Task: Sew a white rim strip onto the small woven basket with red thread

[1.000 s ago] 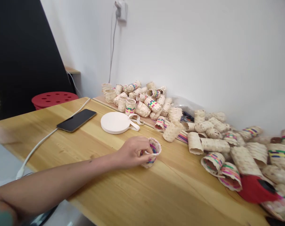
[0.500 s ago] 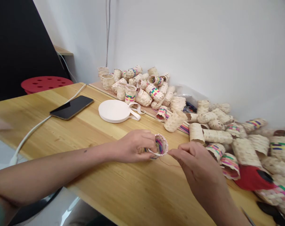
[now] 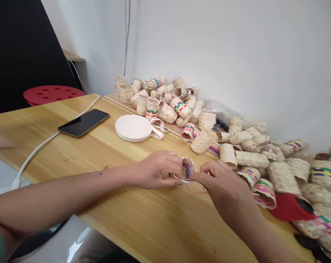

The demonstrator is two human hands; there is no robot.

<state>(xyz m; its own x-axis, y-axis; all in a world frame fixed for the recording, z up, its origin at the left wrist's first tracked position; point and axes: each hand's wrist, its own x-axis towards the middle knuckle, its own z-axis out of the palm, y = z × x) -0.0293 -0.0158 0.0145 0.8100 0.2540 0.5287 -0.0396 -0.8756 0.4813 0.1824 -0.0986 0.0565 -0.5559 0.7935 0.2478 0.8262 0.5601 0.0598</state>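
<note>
A small woven basket [image 3: 187, 168] lies on its side above the wooden table, its open mouth turned to the right. Red thread wraps its white rim, and coloured strips show inside. My left hand [image 3: 165, 170] is closed around the basket's body. My right hand [image 3: 218, 179] has its fingers bent at the near right part of the rim, the thumb and index close together; anything pinched there is too small to make out. A loose red thread [image 3: 194, 191] trails below the rim toward my right hand.
Many woven baskets [image 3: 168, 111] are heaped along the wall, behind and to the right. A round white case [image 3: 133, 128] with a strap and a phone [image 3: 84, 123] by a white cable [image 3: 36, 150] lie on the table [image 3: 154, 226]. A red stool [image 3: 53, 94] stands beyond.
My right hand has moved in against the rim, its index finger more bent. The loose thread now curls nearer the basket. The view has shifted slightly.
</note>
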